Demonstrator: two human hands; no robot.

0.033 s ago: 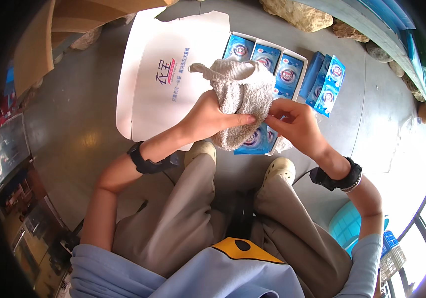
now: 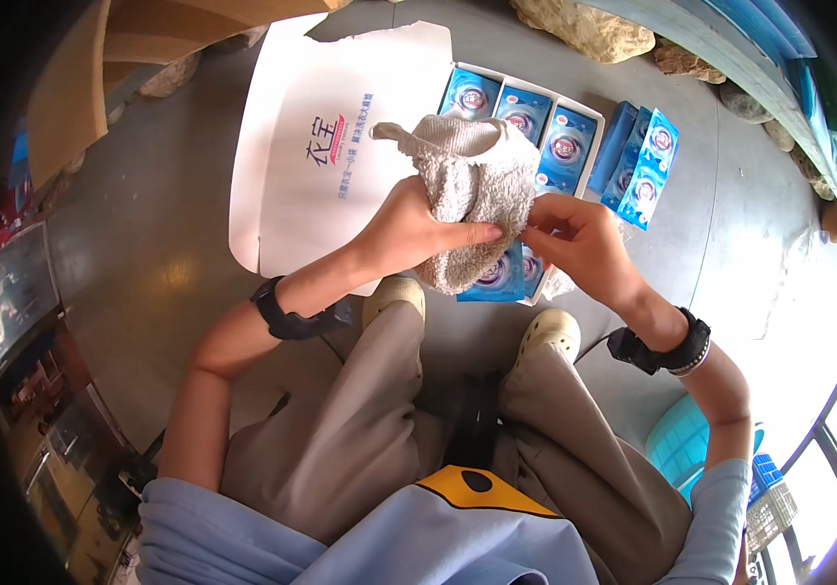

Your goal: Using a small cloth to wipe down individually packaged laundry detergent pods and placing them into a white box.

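Observation:
A worn grey terry cloth (image 2: 462, 190), bunched and folded, is held up above an open box. My left hand (image 2: 416, 232) grips it from the left, with the thumb lying across its front. At the cloth's lower right side my right hand (image 2: 584, 244) has its fingers pinched together on the edge. Below and behind the cloth sits the white box (image 2: 498, 70), divided into compartments that hold blue printed packets (image 2: 566, 146). The cloth hides part of the box and some packets.
The box's white lid (image 2: 291, 210) lies folded open to the left. More blue packets (image 2: 647, 171) stand right of the box on the grey floor (image 2: 160, 322). Large stones (image 2: 584, 27) line the far edge; cardboard (image 2: 67, 78) is at upper left. A turquoise tub (image 2: 677, 439) is at lower right.

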